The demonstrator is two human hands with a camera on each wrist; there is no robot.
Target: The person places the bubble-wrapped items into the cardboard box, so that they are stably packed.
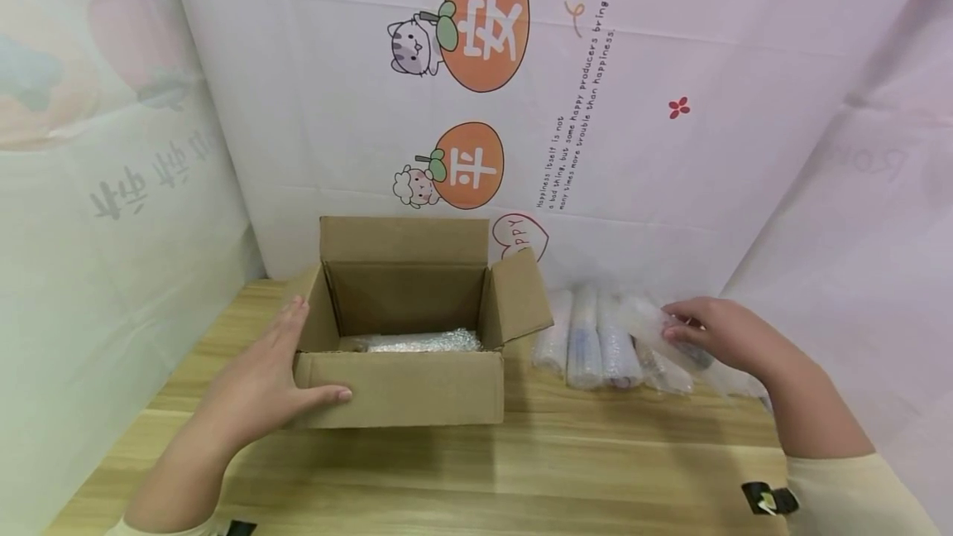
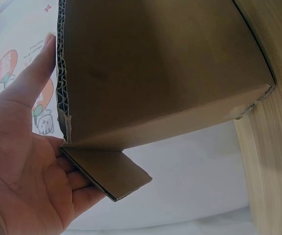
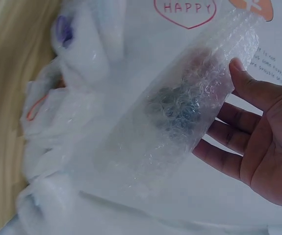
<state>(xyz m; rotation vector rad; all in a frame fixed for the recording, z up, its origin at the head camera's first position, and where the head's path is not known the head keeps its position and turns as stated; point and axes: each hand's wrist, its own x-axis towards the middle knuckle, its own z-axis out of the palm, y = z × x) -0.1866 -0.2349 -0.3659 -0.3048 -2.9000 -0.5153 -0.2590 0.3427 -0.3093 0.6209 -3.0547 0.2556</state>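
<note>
An opened cardboard box (image 1: pixel 402 391) stands on the table with its flaps spread, and a bubble-wrapped package (image 1: pixel 428 342) lies inside it. My left hand (image 1: pixel 256 387) holds the box's near left corner, thumb along the front flap and fingers against the left side flap (image 2: pixel 106 171). To the right of the box, my right hand (image 1: pixel 718 333) grips a clear bubble-wrapped roll (image 3: pixel 180 112) between thumb and fingers. Something dark and something pinkish show blurrily through its wrap. The held roll tilts over other wrapped rolls (image 1: pixel 584 346) lying side by side.
The wooden table (image 1: pixel 387 478) runs in front of the box. A white printed sheet (image 1: pixel 633 164) hangs close behind, and pale sheets enclose the left and right sides. One box flap (image 1: pixel 521 296) sticks out right toward the rolls.
</note>
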